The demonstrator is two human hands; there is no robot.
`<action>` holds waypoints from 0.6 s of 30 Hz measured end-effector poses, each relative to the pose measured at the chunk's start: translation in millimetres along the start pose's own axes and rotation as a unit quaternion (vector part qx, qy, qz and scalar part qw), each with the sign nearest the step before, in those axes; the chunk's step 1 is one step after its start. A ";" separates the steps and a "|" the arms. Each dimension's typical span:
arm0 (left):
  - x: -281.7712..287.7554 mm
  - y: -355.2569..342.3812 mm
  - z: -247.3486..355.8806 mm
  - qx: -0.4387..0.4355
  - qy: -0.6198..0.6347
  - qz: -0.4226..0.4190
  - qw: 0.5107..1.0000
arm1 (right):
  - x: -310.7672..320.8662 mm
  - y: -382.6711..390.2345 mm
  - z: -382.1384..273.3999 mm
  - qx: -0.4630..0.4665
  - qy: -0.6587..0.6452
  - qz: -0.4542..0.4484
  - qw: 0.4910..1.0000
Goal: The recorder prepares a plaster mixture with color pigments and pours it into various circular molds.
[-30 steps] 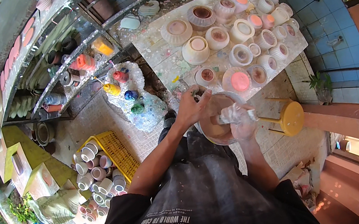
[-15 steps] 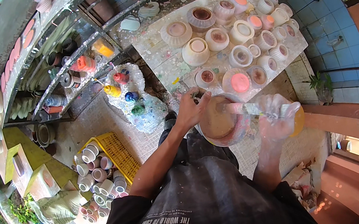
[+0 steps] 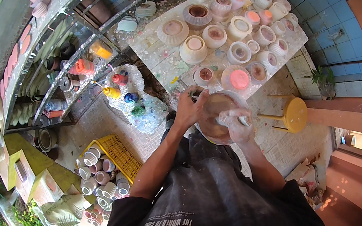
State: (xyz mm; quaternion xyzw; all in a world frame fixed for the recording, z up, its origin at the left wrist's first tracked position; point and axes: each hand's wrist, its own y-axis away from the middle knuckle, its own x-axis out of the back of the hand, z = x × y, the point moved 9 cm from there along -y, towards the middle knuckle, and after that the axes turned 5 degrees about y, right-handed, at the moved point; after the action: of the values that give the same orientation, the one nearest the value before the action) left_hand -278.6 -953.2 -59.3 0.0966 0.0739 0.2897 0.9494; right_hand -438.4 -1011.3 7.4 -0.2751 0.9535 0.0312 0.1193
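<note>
A round mixing bowl [image 3: 238, 98] with a light, smeared rim and brownish liquid inside is in front of my body, just off the table's near edge. My left hand [image 3: 189, 107] is closed on its left rim, thumb toward the inside. Over the bowl's right part, my right hand [image 3: 238, 125], coated with whitish residue, is closed around a flat pale stirring stick [image 3: 244, 121]. Only a short end of the stick shows; the rest is hidden by the hand or in the liquid.
Several plaster-coated molds stand on the white table [image 3: 150, 46] ahead. Left are paint bottles on a white lumpy stand [image 3: 150, 113], a shelf rack, and a yellow crate [image 3: 124, 158] beside stacked ribbed pots. A yellow stool [image 3: 295, 114] stands right.
My right hand has moved left and inward over the bowl, and the stick has swung from nearly level to steeply tilted. My left hand stays on the rim. The yellow stool is now uncovered.
</note>
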 end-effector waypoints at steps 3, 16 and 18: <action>1.2 -1.2 -1.0 0.006 0.002 0.006 1.000 | -5.4 7.9 -27.0 0.074 0.177 -0.099 0.976; 1.0 2.4 8.8 -0.006 -0.046 0.018 0.999 | -19.8 -24.7 -12.5 0.076 0.085 0.052 0.992; 1.1 1.7 4.4 -0.012 -0.044 0.021 0.999 | -10.9 -7.6 3.4 0.047 0.040 0.004 0.998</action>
State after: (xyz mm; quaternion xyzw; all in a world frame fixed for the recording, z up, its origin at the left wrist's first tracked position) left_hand -277.8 -951.8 -54.8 0.0989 0.0268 0.3057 0.9466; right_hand -424.7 -1011.7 6.8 -0.2661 0.9591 -0.0236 0.0940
